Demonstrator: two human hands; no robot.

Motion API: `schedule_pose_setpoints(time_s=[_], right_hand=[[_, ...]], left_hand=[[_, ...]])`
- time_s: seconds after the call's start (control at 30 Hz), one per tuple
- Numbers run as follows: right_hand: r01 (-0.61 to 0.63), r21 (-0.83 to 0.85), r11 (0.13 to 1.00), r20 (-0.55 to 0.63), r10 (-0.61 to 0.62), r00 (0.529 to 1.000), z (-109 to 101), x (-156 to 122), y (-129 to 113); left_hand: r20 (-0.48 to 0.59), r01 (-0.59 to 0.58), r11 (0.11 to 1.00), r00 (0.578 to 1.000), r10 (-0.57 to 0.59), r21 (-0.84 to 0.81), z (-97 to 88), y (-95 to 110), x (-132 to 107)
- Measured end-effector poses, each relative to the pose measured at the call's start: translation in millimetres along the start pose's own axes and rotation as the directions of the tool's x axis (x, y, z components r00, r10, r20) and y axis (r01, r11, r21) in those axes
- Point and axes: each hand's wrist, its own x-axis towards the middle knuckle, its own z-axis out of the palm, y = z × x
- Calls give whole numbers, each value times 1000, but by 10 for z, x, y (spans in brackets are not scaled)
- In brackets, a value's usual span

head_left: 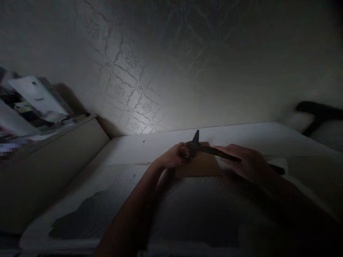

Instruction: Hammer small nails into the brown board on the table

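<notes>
The scene is dim. My right hand (248,162) is wrapped round the long dark handle of a hammer (211,150), whose pointed head rests over the far end of a small brown wooden block (199,166). My left hand (174,157) is closed in a pinch right at the hammer head, on the block's left side. What it pinches is too small and dark to name. Both forearms reach in from the bottom of the view.
The block lies on a white table (120,157) that stands against a patterned wallpapered wall (134,89). A beige cabinet (53,160) with papers and boxes on top stands at the left. A dark chair part (318,112) shows at the far right.
</notes>
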Motion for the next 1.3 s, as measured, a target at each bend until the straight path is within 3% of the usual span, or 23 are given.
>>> schedule_pose_setpoints(time_s=[0.13, 0.33, 0.57, 1.3], right_hand=[[4, 19, 1000, -31, -4, 1000, 4, 4, -6], [6, -16, 1000, -21, -6, 1000, 17, -2, 20], [-13, -8, 1000, -19, 13, 1000, 21, -4, 25], [-4, 10, 1000, -27, 5, 1000, 19, -19, 53]], left_hand=[[28, 3, 999, 1000, -2, -49, -60, -2, -20], [-7, 42, 975, 999, -45, -220, -129, 55, -75], [-64, 74, 953, 993, -96, -292, -109, 80, -68], [-63, 87, 944, 992, -113, -320, -126, 27, -53]])
